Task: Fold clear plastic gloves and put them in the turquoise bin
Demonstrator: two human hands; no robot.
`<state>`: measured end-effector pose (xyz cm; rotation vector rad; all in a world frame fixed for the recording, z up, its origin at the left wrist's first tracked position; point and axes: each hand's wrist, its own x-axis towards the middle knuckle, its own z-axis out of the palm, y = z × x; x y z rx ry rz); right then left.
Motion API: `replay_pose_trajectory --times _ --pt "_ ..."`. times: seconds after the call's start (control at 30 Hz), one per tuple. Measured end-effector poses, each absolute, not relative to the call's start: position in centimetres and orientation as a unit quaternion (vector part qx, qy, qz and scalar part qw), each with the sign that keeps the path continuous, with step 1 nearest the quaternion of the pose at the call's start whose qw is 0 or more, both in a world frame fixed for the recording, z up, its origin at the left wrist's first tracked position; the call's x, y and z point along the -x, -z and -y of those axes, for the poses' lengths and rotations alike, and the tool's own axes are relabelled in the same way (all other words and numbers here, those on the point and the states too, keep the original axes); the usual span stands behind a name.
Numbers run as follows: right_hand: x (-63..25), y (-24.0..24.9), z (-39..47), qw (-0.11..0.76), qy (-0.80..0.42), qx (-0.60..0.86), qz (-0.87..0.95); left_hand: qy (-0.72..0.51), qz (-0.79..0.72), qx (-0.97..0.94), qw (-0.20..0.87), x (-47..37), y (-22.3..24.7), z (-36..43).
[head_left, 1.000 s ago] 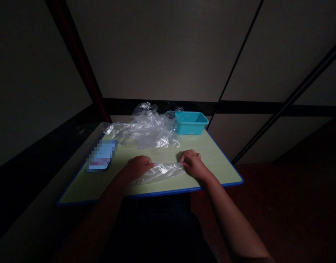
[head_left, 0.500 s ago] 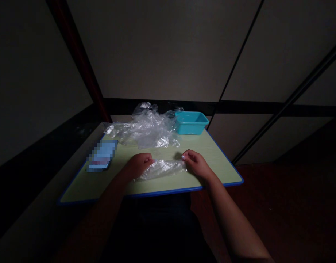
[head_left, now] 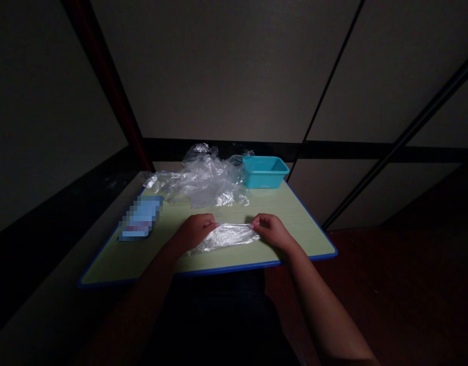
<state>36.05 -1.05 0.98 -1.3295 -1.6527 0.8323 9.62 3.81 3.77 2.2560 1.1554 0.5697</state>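
A clear plastic bag point(head_left: 229, 237) lies stretched flat near the front of the table, its far edge pulled straight between my two hands. My left hand point(head_left: 198, 227) pinches that edge at the left end, thumb pointing right. At the right end my right hand point(head_left: 270, 229) grips the same edge between thumb and fingers. Behind them spreads a loose heap of crumpled clear plastic bags point(head_left: 207, 180). To the right of the heap, touching or nearly touching it, stands a turquoise plastic basket point(head_left: 264, 179).
The small table point(head_left: 302, 239) has a pale green top and a blue rim. At its left edge lies a phone-like flat object point(head_left: 141, 218), blurred by pixels. A panelled wall point(head_left: 218, 66) rises right behind the table. Dark reddish floor point(head_left: 386, 284) shows at right.
My right hand has closed onto the bag's right end and shifted slightly down. The far edge, loose and crumpled before, is now drawn taut. The left hand has barely moved.
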Motion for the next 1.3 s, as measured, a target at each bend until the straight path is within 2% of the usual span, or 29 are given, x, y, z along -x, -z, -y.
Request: replay_pose_trajectory --times 0.23,0.47,0.93,1.13,1.3 --pt "-36.3 -0.8 0.9 0.421 -0.297 0.537 0.668 -0.212 -0.440 -0.831 0.266 -10.0 -3.1 -4.8" --pt "-36.2 -0.7 1.0 0.460 -0.371 0.494 0.638 -0.253 -0.439 -0.832 0.227 -9.7 -3.1 -4.7" --pt "-36.3 -0.9 1.0 0.463 -0.365 0.504 0.631 -0.265 -0.433 -0.830 0.229 -9.9 -3.1 -4.3" --pt "-36.6 -0.7 0.8 0.550 -0.363 0.467 0.590 -0.337 -0.451 -0.789 0.247 -9.8 -3.5 -4.0" --pt "-36.5 -0.7 0.7 0.563 -0.417 0.420 0.577 -0.352 -0.455 -0.789 0.216 -9.8 -3.9 -3.7"
